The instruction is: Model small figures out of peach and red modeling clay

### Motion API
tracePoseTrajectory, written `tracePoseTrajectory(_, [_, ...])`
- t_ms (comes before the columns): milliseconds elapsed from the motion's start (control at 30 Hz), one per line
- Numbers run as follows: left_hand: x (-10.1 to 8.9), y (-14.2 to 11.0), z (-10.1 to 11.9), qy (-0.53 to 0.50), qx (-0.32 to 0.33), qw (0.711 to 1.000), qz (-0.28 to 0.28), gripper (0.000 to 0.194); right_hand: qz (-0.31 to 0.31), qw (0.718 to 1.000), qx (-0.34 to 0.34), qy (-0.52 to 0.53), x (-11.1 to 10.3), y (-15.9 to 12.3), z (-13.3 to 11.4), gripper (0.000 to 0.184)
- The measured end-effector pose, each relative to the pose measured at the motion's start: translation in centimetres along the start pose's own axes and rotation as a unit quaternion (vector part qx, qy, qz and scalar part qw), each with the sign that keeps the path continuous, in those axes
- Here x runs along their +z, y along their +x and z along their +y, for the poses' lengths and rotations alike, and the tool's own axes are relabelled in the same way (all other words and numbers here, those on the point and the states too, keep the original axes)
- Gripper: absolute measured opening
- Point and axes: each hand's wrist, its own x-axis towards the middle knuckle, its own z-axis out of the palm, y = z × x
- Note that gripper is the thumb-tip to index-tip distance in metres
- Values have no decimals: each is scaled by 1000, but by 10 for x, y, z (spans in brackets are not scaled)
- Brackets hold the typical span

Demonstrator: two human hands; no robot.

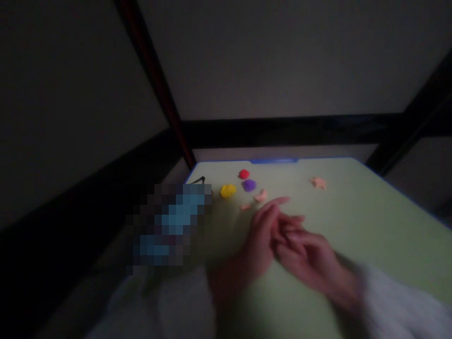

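Note:
My left hand is held over the table with its palm turned to the right and its fingers stretched out. Against that palm, the closed fingers of my right hand press together. Whatever lies between the two hands is hidden, and the picture is dim and blurred. Just beyond the left fingertips are a curved peach lump and a small peach strip, which look like modelling clay. Behind them sit a yellow lump, a purple lump and a red lump.
A peach piece with several stubby points lies farther right on the pale green tabletop, which has a blue edge. On the left a pixelated bluish thing covers part of the table. A dark-trimmed wall stands behind.

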Motion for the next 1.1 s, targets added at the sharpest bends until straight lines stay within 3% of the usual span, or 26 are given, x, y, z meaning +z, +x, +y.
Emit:
tracePoseTrajectory(100, [0,0,-4,-14,-3,999,36,26,-9,999,-2,45,-1,5,3,17])
tracePoseTrajectory(200, [-2,7,-1,-77,-60,992,76,19,-27,998,19,44,-1,7,-1,5])
tracePoseTrajectory(267, [-3,13,5,-123,-89,985,86,15,-36,999,17,-3,-1,7,-5,4])
tracePoseTrajectory(333, [-4,18,12,-153,-77,980,105,13,-59,993,-15,-102,-1,5,-9,13])
tracePoseTrajectory(400, [-4,21,18,-161,-80,976,123,12,-89,960,-67,-257,-2,3,-13,27])
tracePoseTrajectory(500, [-6,21,20,-119,-103,980,118,12,-116,866,-124,-470,-1,1,-16,39])
tracePoseTrajectory(633, [-13,18,8,-20,-88,995,32,18,-126,795,-122,-581,-1,1,-14,40])
tracePoseTrajectory(733, [-17,15,0,16,-74,997,9,22,-120,765,-119,-622,-3,2,-9,39])
tracePoseTrajectory(1100, [-14,9,-2,84,-48,995,4,25,-93,713,-124,-684,-7,1,-4,36])
